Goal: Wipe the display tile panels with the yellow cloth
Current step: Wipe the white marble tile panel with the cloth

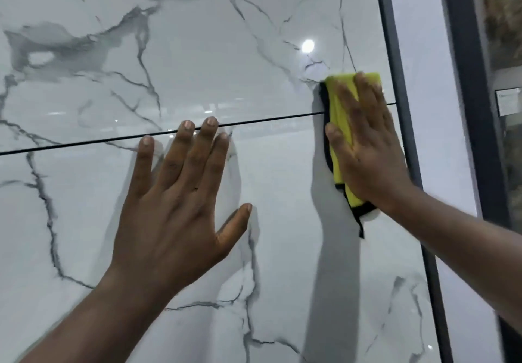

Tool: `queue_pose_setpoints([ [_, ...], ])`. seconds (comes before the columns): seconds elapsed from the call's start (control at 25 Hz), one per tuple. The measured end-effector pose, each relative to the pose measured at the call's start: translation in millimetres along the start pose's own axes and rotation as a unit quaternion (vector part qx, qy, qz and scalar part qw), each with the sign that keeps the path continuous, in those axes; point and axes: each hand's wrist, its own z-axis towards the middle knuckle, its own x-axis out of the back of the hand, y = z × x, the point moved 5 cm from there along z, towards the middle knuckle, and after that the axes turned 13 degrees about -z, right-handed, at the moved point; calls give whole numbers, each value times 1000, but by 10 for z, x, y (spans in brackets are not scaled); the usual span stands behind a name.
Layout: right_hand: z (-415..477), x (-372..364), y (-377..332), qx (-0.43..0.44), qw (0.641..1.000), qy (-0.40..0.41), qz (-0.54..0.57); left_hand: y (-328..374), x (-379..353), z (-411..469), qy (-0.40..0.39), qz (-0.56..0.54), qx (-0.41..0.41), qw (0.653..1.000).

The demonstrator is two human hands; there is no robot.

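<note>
Flat, the right hand (370, 148) presses the yellow cloth (340, 114) (black-edged) on glossy marble tile (197, 46), fingers (364, 94) straight.

From the yellow cloth (340, 125) under the right hand (370, 148), the glossy upper tile panel (197, 38) lies bare from ten round to twelve o'clock. The lower tile panel (282, 249) is bare at six and seven. At three o'clock the dark frame strip (393, 52) runs just beside that hand and bounds the panels, while between eight and nine the left hand (175, 201) lies flat on the lower panel, fingertips across the thin seam (84, 144), barring a straight pass leftward.
</note>
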Motion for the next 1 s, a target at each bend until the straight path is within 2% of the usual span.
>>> queue_pose_setpoints([
  [0.04, 128, -2, 17, -29, 999, -4, 18, 90, -31, 81, 0, 1, -2, 1000],
  [0.08, 148, -3, -30, -18, 1000, 1, 20, 177, -69, 150, 0, 2, -4, 1000],
  [0.2, -376, -100, 16, 172, 985, 10, -28, 402, -222, 252, 0, -5, 1, 1000],
  [0.24, -500, -110, 196, 190, 981, 12, -45, 445, -273, 241, -1, -2, 4, 1000],
  [0.28, -474, -98, 424, 159, 986, 15, -46, 472, -313, 212, -2, 4, 8, 1000],
  [0.36, -144, -57, 776, 4, 1000, 12, -7, 514, -355, 170, -5, 18, 11, 1000],
  [0.4, 19, -39, 805, -47, 999, 5, 15, 535, -361, 165, -6, 23, 12, 1000],
  [0.44, 77, -47, 736, -52, 998, 8, 17, 548, -362, 170, -8, 29, 12, 999],
  [0.48, 15, -53, 607, -18, 1000, 20, 6, 555, -363, 178, -11, 31, 11, 999],
  [0.56, -418, -159, 456, 97, 995, 19, -15, 547, -368, 162, -13, 28, 10, 999],
  [0.6, -651, -169, 502, 127, 991, 14, -24, 547, -374, 137, -14, 29, 10, 999],
  [0.64, -743, -148, 642, 113, 993, 17, -22, 546, -382, 118, -15, 31, 9, 999],
  [0.76, -373, -103, 911, -73, 997, 7, 19, 547, -380, 99, -12, 31, 3, 999],
  [0.8, -233, -84, 826, -95, 995, 11, 25, 549, -377, 100, -10, 26, 3, 1000],
  [0.88, -269, -80, 537, -43, 998, 28, 20, 548, -383, 101, -11, 15, 5, 1000],
  [0.96, -747, -178, 402, 46, 999, 14, 14, 553, -391, 101, -15, 13, 5, 1000],
  [1.0, -998, -191, 458, 56, 998, 6, 4, 549, -401, 87, -20, 11, 3, 1000],
])
